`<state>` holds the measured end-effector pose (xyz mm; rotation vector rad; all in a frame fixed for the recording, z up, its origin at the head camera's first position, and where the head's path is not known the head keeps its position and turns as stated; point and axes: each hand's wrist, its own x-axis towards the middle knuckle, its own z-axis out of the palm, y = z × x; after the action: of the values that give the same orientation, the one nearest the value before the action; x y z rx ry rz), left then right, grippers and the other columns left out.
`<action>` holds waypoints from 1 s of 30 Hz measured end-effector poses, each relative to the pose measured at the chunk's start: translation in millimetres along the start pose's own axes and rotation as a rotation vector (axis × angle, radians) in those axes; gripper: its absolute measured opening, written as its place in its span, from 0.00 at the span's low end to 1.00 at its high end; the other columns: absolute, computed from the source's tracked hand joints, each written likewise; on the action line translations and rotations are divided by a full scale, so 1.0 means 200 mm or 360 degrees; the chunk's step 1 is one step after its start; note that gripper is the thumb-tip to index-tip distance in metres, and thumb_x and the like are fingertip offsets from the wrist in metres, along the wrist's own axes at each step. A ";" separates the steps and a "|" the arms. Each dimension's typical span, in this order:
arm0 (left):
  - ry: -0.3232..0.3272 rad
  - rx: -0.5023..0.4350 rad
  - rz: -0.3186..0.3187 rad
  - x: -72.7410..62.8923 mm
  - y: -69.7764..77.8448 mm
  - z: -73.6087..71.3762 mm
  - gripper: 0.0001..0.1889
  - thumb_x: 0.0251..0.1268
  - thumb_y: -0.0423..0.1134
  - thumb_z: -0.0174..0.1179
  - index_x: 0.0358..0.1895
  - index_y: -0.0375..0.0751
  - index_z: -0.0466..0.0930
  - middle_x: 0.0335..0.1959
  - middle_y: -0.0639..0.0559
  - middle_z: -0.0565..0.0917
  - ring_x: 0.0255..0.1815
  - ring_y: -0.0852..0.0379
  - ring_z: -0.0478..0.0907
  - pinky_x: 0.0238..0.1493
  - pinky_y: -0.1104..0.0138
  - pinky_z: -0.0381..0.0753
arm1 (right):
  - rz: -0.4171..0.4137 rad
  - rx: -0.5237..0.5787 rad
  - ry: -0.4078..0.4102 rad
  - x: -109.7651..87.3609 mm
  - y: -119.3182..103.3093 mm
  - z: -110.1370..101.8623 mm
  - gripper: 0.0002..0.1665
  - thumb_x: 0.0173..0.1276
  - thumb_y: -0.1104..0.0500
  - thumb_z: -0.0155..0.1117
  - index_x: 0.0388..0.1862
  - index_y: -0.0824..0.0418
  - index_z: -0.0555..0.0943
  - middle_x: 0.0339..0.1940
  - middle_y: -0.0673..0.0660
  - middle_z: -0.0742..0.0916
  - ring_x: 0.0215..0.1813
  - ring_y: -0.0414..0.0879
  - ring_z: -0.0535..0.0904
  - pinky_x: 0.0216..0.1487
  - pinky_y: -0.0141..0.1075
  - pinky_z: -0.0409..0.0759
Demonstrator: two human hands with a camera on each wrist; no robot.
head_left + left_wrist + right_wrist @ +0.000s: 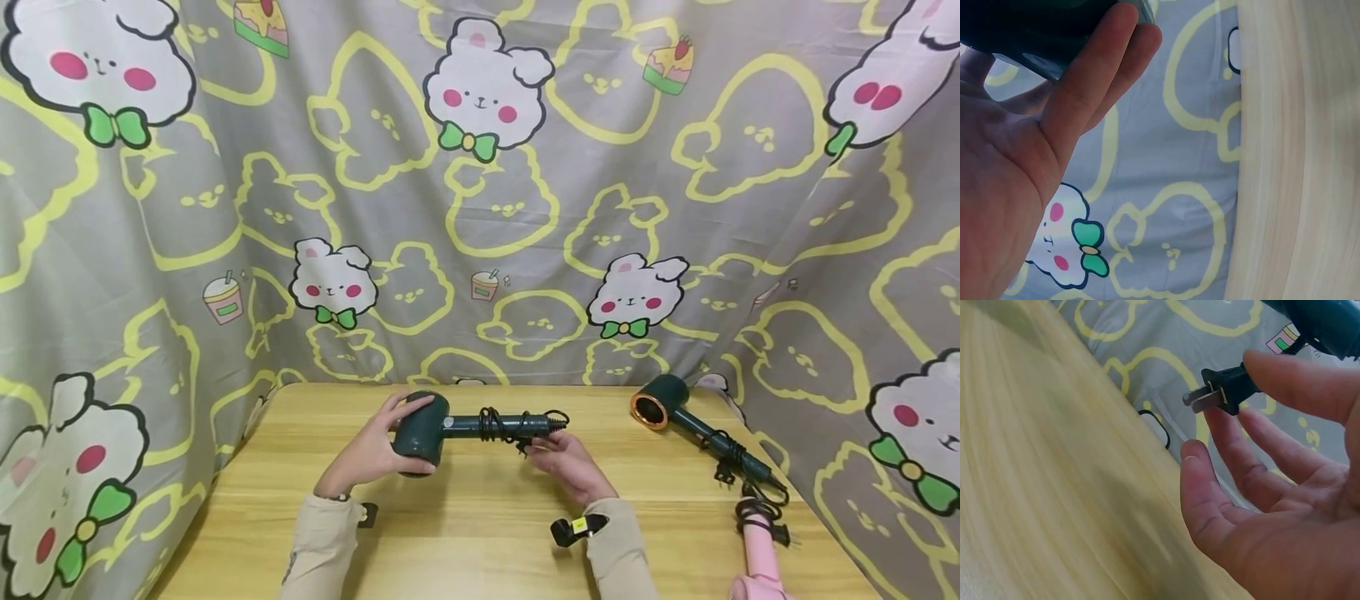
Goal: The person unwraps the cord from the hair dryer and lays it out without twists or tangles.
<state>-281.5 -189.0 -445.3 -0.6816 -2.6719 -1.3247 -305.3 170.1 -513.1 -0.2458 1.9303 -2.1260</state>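
Hairdryer (461,427), glossy and cylindrical, is gripped by left hand (369,448); right hand (570,467) pinches its pronged plug (1231,389).

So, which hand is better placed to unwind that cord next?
Probably the right hand: it holds the plug, near the cord wound round the handle. The left hand seems better kept steadying the dryer, which it grips by the head.
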 end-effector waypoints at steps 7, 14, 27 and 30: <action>-0.0015 0.0016 -0.0004 -0.01 0.00 0.00 0.52 0.38 0.59 0.85 0.74 0.74 0.68 0.82 0.45 0.57 0.70 0.34 0.72 0.56 0.51 0.81 | -0.0002 -0.0229 0.0062 0.00 -0.01 -0.01 0.24 0.68 0.66 0.67 0.59 0.80 0.79 0.57 0.67 0.86 0.51 0.44 0.80 0.52 0.34 0.79; -0.0014 0.0034 0.0007 0.00 0.00 -0.01 0.52 0.38 0.57 0.85 0.75 0.71 0.69 0.81 0.46 0.59 0.69 0.35 0.73 0.56 0.49 0.80 | -0.0035 -0.0071 0.0030 -0.03 -0.07 -0.08 0.16 0.75 0.65 0.63 0.57 0.72 0.83 0.55 0.67 0.89 0.52 0.41 0.88 0.58 0.35 0.84; -0.0053 0.0030 -0.0029 0.00 0.00 -0.01 0.52 0.38 0.56 0.86 0.74 0.72 0.69 0.81 0.47 0.58 0.68 0.36 0.73 0.58 0.48 0.80 | -0.0033 -0.0102 0.0444 -0.06 -0.18 -0.09 0.23 0.79 0.59 0.61 0.62 0.78 0.77 0.34 0.46 0.90 0.37 0.38 0.86 0.49 0.33 0.86; -0.0066 0.0030 -0.0039 0.00 0.00 0.00 0.52 0.38 0.57 0.86 0.74 0.73 0.69 0.82 0.47 0.58 0.69 0.36 0.73 0.59 0.47 0.80 | -0.0029 -0.0168 0.0533 -0.07 -0.22 -0.09 0.25 0.79 0.56 0.61 0.63 0.75 0.78 0.37 0.48 0.89 0.38 0.41 0.86 0.49 0.34 0.86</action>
<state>-281.9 -189.4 -444.5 -0.6842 -2.7302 -1.3038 -301.5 195.0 -471.1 0.0804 2.2320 -2.1931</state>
